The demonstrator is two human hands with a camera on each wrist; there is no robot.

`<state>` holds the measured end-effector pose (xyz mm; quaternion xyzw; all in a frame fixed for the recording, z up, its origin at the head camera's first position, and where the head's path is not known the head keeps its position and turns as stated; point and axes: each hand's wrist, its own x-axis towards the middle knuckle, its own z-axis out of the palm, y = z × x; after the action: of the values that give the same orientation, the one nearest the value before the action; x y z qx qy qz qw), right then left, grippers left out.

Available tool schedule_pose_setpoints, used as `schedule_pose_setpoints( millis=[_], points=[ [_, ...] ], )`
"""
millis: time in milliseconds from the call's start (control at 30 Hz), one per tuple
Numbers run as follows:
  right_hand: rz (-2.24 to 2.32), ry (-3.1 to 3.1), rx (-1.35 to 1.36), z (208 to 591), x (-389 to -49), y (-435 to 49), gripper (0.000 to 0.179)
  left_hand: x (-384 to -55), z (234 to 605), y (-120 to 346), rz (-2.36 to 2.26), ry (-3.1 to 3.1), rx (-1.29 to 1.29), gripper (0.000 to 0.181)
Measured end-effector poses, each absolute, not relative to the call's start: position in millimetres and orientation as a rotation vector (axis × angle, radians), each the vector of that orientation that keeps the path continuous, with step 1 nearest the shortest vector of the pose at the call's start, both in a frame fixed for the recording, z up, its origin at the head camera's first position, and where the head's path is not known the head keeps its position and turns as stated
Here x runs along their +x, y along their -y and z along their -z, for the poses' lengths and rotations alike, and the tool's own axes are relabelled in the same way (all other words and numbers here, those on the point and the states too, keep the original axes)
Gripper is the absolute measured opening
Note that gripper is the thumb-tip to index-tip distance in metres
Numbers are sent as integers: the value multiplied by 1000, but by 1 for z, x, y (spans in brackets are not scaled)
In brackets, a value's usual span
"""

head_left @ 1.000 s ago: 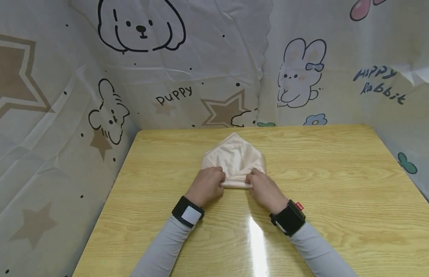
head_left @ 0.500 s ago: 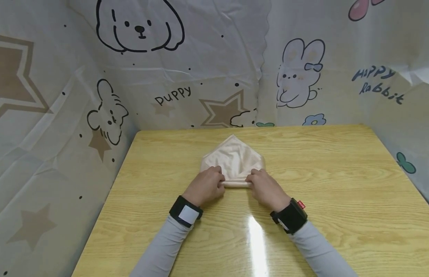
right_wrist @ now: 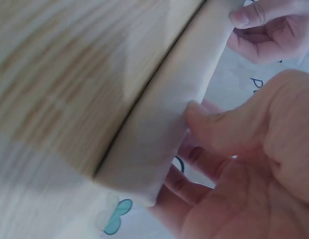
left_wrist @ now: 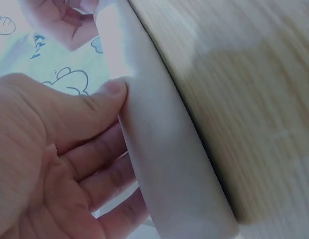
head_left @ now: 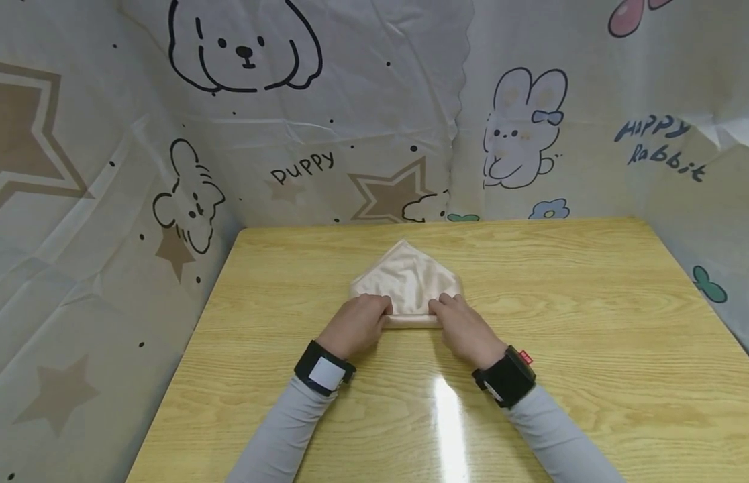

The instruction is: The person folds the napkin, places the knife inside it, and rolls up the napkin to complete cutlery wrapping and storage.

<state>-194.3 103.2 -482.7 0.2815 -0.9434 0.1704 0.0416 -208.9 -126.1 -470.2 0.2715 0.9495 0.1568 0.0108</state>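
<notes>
A pale peach satin cloth (head_left: 411, 278) lies on the table, its far end coming to a point and its near edge rolled into a flat band. My left hand (head_left: 355, 325) grips the left part of that rolled edge. At the right part, my right hand (head_left: 466, 330) holds it the same way. In the left wrist view the thumb meets the near face of the roll (left_wrist: 159, 134), and the fingers reach behind it. The right wrist view has the right thumb (right_wrist: 209, 124) against the roll too, with fingertips hidden behind the cloth.
The yellow wood-grain table (head_left: 592, 335) spreads around the cloth on every side. A patterned curtain (head_left: 362, 121) with cartoon animals hangs along the back and both sides. Black bands (head_left: 504, 379) circle both wrists.
The cloth's far point has come a little nearer, and the flat part beyond the roll is shorter. Both hands stay at the near edge, their fingers shifting slightly over the roll.
</notes>
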Motion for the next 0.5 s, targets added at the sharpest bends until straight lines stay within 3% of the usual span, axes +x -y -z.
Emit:
schedule_pose_setpoints(
  millis=[200, 500],
  points=[
    [-587, 2863, 823, 482, -199, -104, 20, -208, 470, 122, -441, -3027, 812, 9],
    [-585, 2846, 731, 486, -198, -102, 20, -205, 475, 120, -573, -3103, 628, 7]
  ],
)
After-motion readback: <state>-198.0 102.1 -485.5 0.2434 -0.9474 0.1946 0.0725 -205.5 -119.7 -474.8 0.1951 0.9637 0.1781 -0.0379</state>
